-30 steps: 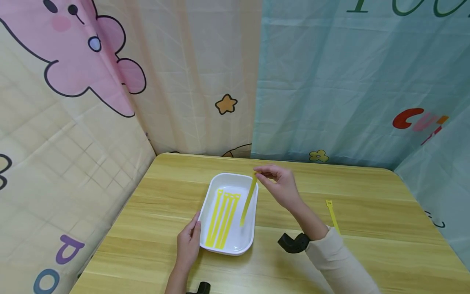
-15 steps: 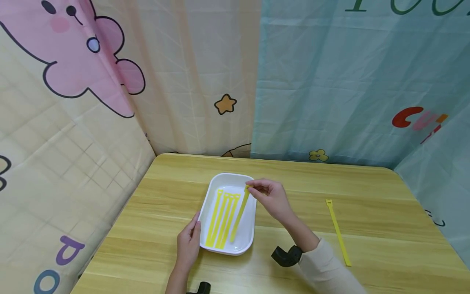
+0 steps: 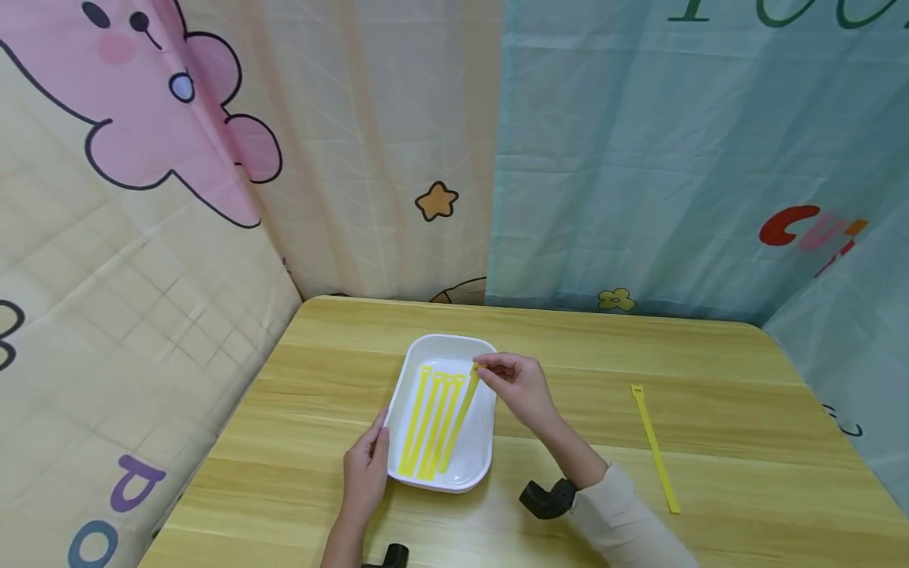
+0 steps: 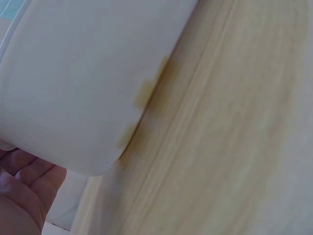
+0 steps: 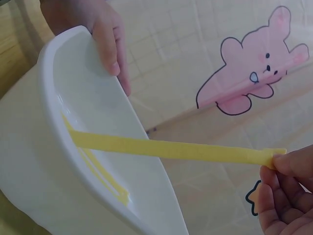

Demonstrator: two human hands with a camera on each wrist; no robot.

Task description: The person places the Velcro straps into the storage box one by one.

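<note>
My left hand (image 3: 365, 469) grips the left rim of a white rectangular tray (image 3: 477, 465), thumb on top. In the left wrist view its curled fingers (image 4: 46, 188) show beneath the tray's outer wall (image 4: 83, 88). My right hand (image 3: 521, 390) pinches the slotted head of a yellow cable tie (image 3: 460, 422) between thumb and fingertips, above the tray's far right part. That strap slants down into the tray, as the right wrist view also shows. Several matching cable ties (image 3: 415, 422) lie side by side along the tray floor, heads at the far end.
One more yellow cable tie (image 3: 655, 450) lies on the wooden table (image 3: 568, 339), right of my right forearm. Black wrist mounts (image 3: 547, 499) sit at both wrists. Printed curtains (image 3: 369, 158) stand behind the table and along its sides.
My right hand has come down and leftward over the tray with its cable tie, whose lower end now lies nearer the row. The left hand and tray have stayed put.
</note>
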